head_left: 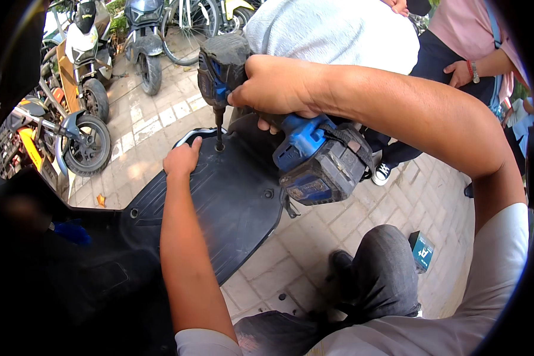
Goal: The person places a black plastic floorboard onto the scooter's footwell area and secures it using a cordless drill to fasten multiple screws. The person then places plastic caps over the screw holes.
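1. Both forearms are bare from the upper arm down to the left hand (182,159) and the right hand (276,86); no gloves, rings, watch or bracelet show on either.
2. A short white sleeve (501,261) covers the right upper arm, loose and lightly creased, with a plain hem.
3. A matching white sleeve edge (204,343) shows at the left upper arm, low in the view.
4. The same white fabric runs across the lower edge of the view as the shirt front.
5. Dark grey trousers (385,273) cover the raised knee, the cloth wrinkled and dusty.
6. A dark shoe (341,264) shows beside that knee.
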`<state>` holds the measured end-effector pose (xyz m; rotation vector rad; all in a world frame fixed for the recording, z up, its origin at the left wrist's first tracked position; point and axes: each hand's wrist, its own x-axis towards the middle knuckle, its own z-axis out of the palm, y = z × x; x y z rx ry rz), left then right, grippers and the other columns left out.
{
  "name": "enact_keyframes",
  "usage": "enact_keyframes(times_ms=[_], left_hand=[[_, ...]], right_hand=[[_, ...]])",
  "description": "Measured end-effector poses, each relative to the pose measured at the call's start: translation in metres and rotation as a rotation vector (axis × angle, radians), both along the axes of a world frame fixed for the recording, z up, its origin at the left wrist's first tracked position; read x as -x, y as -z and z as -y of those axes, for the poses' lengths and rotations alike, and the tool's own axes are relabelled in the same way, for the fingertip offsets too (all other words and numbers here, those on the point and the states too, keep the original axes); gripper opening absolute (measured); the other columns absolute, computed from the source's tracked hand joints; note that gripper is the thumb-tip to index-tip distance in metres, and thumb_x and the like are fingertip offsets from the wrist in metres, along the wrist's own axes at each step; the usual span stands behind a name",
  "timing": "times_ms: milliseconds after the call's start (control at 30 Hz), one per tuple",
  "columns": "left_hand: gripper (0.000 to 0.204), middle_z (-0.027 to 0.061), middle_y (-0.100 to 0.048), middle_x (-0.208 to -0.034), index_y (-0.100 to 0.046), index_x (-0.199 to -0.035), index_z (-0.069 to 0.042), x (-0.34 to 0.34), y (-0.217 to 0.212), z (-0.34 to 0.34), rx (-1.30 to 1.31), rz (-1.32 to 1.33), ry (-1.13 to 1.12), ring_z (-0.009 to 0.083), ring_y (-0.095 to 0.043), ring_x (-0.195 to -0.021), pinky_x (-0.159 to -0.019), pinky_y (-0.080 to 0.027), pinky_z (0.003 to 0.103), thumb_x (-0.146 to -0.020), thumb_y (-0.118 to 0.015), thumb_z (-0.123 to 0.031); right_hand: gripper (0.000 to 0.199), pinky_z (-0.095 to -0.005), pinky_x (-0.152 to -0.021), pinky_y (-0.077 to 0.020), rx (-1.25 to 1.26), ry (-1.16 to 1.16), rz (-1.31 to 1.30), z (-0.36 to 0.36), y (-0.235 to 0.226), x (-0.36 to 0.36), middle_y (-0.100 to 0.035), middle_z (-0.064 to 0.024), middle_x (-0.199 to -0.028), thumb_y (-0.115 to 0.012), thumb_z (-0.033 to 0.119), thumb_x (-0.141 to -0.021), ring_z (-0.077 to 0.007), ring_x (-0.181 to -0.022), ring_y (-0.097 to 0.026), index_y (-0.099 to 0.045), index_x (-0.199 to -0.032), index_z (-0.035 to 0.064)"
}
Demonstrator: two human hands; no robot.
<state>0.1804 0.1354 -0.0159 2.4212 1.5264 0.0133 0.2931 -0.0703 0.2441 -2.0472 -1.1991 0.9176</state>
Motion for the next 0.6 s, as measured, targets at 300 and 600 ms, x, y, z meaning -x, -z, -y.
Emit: enact_keyframes(times_ms=[300,600], left_hand=[[0.070,0.0171,-0.067,-0.127,-0.070,-0.122,-0.010,-0.001,0.002,-0.009,0.080,0.019,-0.005,0.0358,-0.061,-0.121,-0.107,-0.036,0.056,-0.100,-0.033,-0.065],[0.070,0.0174,-0.066,-0.130,-0.067,-0.126,-0.010,-0.002,-0.001,-0.009,0.096,0.005,-0.003,0.0350,-0.059,-0.124,-0.109,-0.034,0.056,-0.100,-0.032,-0.065]], right_hand=[[0.033,-0.0334,-0.043,-0.0523,0.049,-0.022,0.078,-0.020,-0.010,-0.006,-0.058,-0.0124,-0.077,-0.062,0.013,-0.093,-0.0183,-0.053,-0.061,-0.055,-0.110,-0.0142],[0.028,-0.0333,-0.042,-0.0518,0.029,-0.055,0.054,-0.021,-0.009,-0.005,-0.057,-0.0118,-0.076,-0.061,0.013,-0.093,-0.0176,-0.052,-0.060,-0.058,-0.100,-0.0140]])
